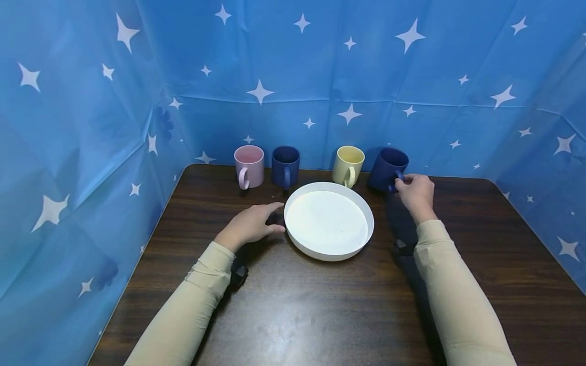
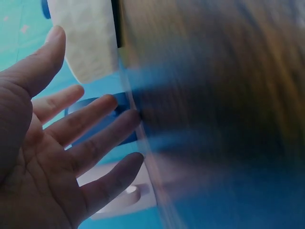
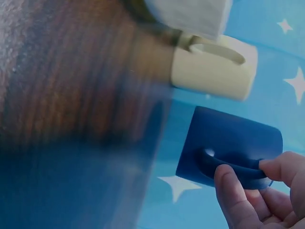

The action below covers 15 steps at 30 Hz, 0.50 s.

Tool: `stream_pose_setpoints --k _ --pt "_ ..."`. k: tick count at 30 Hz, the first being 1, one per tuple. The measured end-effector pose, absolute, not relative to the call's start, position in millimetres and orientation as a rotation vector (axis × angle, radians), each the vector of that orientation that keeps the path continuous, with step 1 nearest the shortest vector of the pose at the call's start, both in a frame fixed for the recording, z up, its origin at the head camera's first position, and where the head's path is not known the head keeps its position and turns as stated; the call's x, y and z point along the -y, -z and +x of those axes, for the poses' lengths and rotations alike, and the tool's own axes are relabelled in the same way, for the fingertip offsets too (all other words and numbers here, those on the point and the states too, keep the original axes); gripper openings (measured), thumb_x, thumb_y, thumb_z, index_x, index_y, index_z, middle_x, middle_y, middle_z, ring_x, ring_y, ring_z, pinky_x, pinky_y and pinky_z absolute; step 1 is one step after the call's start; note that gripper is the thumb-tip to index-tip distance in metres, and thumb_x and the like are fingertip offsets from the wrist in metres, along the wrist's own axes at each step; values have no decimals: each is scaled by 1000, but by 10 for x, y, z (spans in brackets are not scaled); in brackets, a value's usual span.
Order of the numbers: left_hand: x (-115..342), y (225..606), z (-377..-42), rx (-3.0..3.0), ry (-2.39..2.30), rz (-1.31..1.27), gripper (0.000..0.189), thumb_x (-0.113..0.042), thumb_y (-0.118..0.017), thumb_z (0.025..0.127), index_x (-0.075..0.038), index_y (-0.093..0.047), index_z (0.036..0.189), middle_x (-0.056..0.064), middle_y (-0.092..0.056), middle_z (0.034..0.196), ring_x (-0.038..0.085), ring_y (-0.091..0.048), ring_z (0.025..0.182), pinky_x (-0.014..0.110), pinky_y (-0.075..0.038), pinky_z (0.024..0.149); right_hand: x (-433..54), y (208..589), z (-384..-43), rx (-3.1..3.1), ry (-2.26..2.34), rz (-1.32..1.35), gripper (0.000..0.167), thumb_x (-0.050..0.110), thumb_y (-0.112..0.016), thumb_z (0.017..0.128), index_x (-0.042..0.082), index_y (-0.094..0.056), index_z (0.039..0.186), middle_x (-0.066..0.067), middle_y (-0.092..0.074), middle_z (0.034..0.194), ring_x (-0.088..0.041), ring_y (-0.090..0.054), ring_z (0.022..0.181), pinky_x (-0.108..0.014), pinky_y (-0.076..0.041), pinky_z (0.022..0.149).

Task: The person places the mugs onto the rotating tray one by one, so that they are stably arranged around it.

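Note:
My right hand point(image 1: 417, 194) pinches the handle of a dark blue mug point(image 1: 387, 170) between thumb and fingers at the back right. The mug leans slightly; whether its base touches the table cannot be told. The right wrist view shows the handle point(image 3: 233, 171) between the fingertips. At the left rim of a round white tray point(image 1: 329, 223), my left hand point(image 1: 249, 224) has its fingers spread and holds nothing. Whether it touches the rim is unclear. A yellow mug point(image 1: 348, 165) stands just behind the tray, left of the gripped mug.
A pink mug point(image 1: 249, 165) and another dark blue mug point(image 1: 285, 168) stand at the back left of the dark wooden table point(image 1: 293, 315). A blue star-patterned curtain point(image 1: 297, 61) encloses the table behind and at both sides.

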<state>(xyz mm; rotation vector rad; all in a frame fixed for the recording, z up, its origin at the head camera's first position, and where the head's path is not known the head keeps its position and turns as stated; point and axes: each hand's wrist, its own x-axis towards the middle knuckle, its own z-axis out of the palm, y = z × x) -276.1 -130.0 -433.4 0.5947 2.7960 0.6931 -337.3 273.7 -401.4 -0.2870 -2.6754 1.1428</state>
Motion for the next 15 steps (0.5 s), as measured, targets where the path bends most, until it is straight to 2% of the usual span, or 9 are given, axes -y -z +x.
stream_pose_setpoints --k 9,15 --pt "1287 4327 -2739 -2780 -670 611 73 -43 -69 96 -12 -40 156 12 -49 153 29 -45 142 51 -37 114 -2768 3810 -3232 2649 -1108 -271 38 19 -57 103 -8 -64 129 -29 -69 116 -36 -74 96 -46 -59 84" --pt "1286 4334 -2732 -2777 -647 613 70 -43 -69 96 -11 -44 153 12 -52 150 29 -47 140 50 -37 114 -2725 3713 -3162 2626 -1159 -193 37 16 -60 103 -9 -63 130 -30 -68 117 -38 -73 96 -48 -57 87"
